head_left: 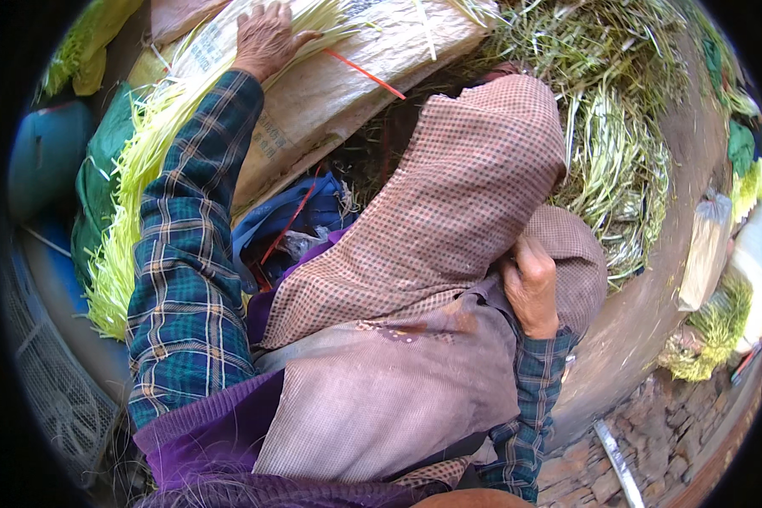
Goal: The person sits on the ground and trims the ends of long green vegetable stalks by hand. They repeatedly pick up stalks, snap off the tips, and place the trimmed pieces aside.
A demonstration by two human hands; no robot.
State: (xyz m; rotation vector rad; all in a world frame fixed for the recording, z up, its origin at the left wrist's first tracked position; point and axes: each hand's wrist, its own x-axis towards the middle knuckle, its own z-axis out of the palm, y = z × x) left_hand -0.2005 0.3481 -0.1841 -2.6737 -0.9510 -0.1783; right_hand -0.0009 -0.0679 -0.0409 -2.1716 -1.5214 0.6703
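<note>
My left hand lies palm down with spread fingers on a long bundle of pale yellow-green plant stalks. The stalks lie along a printed woven plastic sack, and their ends fan out to the left of my plaid sleeve. A red tie strip sticks out over the sack, just right of that hand. My right hand is bent at the edge of the grey-pink apron, against my checked trousers. Its fingertips are partly hidden, so what they hold cannot be told.
Loose green stalks and leaves are heaped beyond my knees. A blue bag lies under the sack's edge. A green sack, a blue container and a mesh crate stand left. More bundles and broken bricks lie right.
</note>
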